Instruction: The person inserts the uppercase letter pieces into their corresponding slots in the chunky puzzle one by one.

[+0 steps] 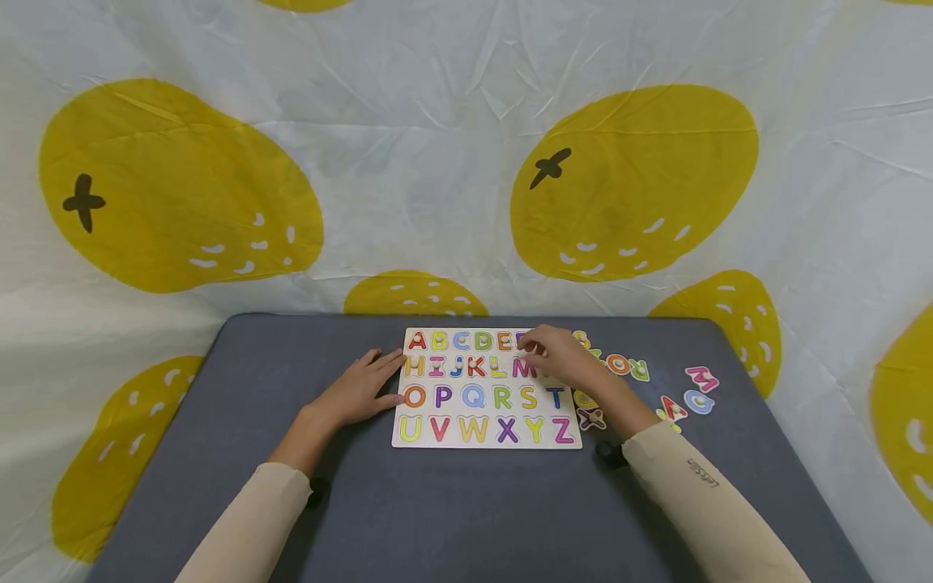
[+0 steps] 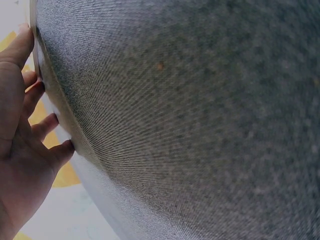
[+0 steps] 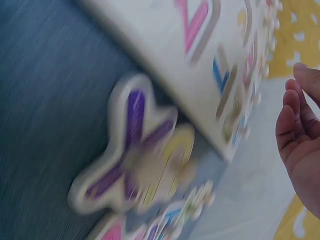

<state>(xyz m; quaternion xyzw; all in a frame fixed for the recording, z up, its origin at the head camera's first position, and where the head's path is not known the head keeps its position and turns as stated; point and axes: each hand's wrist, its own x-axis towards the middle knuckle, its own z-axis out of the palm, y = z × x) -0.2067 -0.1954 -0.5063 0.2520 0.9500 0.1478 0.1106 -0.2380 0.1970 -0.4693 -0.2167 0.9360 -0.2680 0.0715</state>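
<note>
A white alphabet puzzle board (image 1: 455, 413) lies on the dark grey table, its top two rows showing letters with small knobs. My left hand (image 1: 359, 390) rests at the board's left edge with fingers spread, fingertips touching it. Over the board's upper right part hovers my right hand (image 1: 557, 354), covering some letters near F and M. The right wrist view shows that hand's fingers loosely bent, thumb near the index finger, with no piece visible between them. Just beyond the board's right edge lies a purple X piece (image 3: 131, 117), overlapping a yellow piece (image 3: 172, 162).
Right of the board lie an orange O piece (image 1: 617, 364) and a green R piece (image 1: 638, 370). Farther right are a pink M piece (image 1: 702, 379), a blue piece (image 1: 699, 402) and a red A-shaped piece (image 1: 673, 409). A lemon-patterned curtain (image 1: 415, 186) hangs behind the table (image 1: 437, 518).
</note>
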